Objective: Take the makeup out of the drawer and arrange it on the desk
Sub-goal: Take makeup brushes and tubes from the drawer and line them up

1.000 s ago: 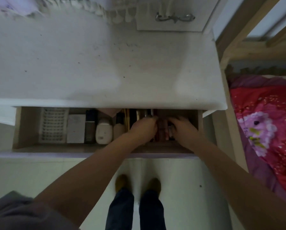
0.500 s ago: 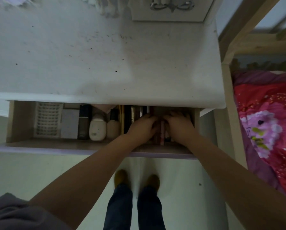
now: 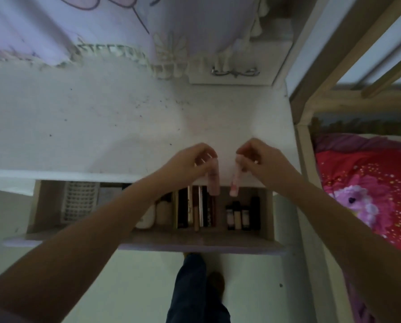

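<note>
Both hands are up over the front edge of the desk (image 3: 101,127), each with a pink makeup piece. The left hand (image 3: 190,163) has its fingers curled round the top of a fat pale pink tube (image 3: 213,180), which hangs straight down so its lower end dangles past the desk edge, over the open drawer (image 3: 195,236). The right hand (image 3: 260,157) pinches a thinner pink tube (image 3: 235,183) by its top end between thumb and fingertips; that one hangs a bit slanted, just right of the fat tube and not touching it. Neither tube is resting on the desk surface.

Inside the drawer, directly below the two tubes, there's a row of long dark and gold sticks (image 3: 196,208) lying side by side. To the right of those sits a small cluster of dark bottles (image 3: 241,216) near the drawer's right wall. Left of the sticks, partly hidden by the left forearm, are a couple of white bottles (image 3: 162,213), and further left a white mesh basket (image 3: 79,201).

Beyond the desk's far edge hangs a lilac cloth (image 3: 78,26), and right of the desk is a bed with a red flowery blanket (image 3: 369,187).
</note>
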Action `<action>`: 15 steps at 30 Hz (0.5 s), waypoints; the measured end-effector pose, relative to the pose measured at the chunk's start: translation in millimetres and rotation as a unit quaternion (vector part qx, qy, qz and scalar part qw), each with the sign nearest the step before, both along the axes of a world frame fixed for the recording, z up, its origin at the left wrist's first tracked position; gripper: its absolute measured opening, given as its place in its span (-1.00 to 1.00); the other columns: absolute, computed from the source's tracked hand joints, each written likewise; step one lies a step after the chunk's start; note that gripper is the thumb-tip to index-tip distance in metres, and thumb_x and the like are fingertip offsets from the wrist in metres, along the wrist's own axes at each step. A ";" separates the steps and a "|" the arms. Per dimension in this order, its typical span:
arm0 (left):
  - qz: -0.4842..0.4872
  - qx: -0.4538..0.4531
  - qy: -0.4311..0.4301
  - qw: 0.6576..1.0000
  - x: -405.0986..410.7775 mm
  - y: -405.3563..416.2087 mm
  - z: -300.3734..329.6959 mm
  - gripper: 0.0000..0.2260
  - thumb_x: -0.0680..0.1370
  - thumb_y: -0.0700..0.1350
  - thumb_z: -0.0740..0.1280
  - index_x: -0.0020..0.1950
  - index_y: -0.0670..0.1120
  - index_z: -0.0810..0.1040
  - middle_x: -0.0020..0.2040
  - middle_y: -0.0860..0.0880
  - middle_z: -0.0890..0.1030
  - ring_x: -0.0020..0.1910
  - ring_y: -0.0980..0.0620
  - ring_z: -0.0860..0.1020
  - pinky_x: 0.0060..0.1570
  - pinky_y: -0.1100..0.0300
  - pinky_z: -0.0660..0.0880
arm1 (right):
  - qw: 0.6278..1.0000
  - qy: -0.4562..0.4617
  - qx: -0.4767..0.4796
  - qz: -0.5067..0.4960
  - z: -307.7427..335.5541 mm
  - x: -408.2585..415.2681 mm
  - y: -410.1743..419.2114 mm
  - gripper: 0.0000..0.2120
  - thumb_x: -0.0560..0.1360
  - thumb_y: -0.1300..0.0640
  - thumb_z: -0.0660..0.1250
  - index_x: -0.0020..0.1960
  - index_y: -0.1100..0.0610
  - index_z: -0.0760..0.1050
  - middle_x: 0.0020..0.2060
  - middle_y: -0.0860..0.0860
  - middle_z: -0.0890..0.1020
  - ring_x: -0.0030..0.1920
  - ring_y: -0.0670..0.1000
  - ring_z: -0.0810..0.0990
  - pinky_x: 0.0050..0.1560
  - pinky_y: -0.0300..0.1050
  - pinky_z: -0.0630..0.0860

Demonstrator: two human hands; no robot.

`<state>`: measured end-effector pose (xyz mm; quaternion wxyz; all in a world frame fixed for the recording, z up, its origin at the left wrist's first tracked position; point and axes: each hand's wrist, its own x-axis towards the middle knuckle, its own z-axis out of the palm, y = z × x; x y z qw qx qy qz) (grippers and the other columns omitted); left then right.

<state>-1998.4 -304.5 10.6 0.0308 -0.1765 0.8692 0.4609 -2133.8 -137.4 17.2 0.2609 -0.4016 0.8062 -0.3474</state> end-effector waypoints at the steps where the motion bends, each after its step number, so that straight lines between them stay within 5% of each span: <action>1: 0.022 0.006 0.008 1.000 -14.4 -11.9 8.1 -0.92 0.56 -0.05 0.27 0.05 0.05 0.46 -0.13 0.13 0.56 -0.23 0.22 0.54 -0.25 0.43 0.47 | 1.000 -0.009 -0.008 -0.024 7.9 -14.3 -12.5 -0.88 0.52 0.07 0.31 -0.15 -0.10 0.41 -0.27 -0.17 0.57 -0.29 -0.30 0.55 -0.31 -0.50 0.41; 4: 0.076 0.047 0.011 0.996 -58.0 -41.6 14.9 -0.90 0.56 -0.10 0.28 0.07 -0.04 0.49 -0.14 0.04 0.58 -0.30 0.16 0.53 -0.40 0.48 0.40 | 0.998 -0.026 0.010 -0.060 10.2 -49.4 -50.0 -0.88 0.53 0.06 0.30 -0.17 -0.07 0.41 -0.28 -0.10 0.60 -0.31 -0.18 0.57 -0.30 -0.33 0.43; 8: 0.096 0.057 -0.006 0.994 -102.6 -59.0 -0.3 -0.85 0.54 -0.14 0.30 0.08 -0.15 0.54 -0.12 -0.08 0.60 -0.26 0.05 0.53 -0.36 0.31 0.44 | 0.996 -0.012 0.039 -0.084 -11.4 -75.1 -90.0 -0.93 0.52 0.09 0.30 -0.10 0.08 0.46 -0.28 -0.06 0.54 -0.28 -0.07 0.49 -0.20 -0.20 0.36; 12: 0.124 0.002 -0.003 0.992 -122.3 -59.9 -13.1 -0.81 0.53 -0.11 0.31 0.07 -0.17 0.58 -0.01 -0.14 0.62 -0.06 -0.12 0.58 -0.04 0.13 0.49 | 0.993 0.037 0.039 -0.101 -22.9 -78.9 -109.2 -0.88 0.53 0.13 0.29 0.00 0.17 0.52 -0.11 0.03 0.58 -0.15 -0.05 0.47 -0.16 -0.30 0.29; 15: 0.136 -0.063 0.016 0.989 -121.6 -57.2 -19.1 -0.79 0.53 -0.09 0.32 0.10 -0.14 0.59 0.07 -0.15 0.57 0.02 -0.06 0.53 -0.06 0.32 0.33 | 0.992 0.069 0.046 -0.098 -24.2 -75.2 -110.3 -0.83 0.53 0.15 0.29 0.06 0.20 0.54 0.00 0.09 0.54 -0.10 -0.05 0.46 -0.17 -0.42 0.24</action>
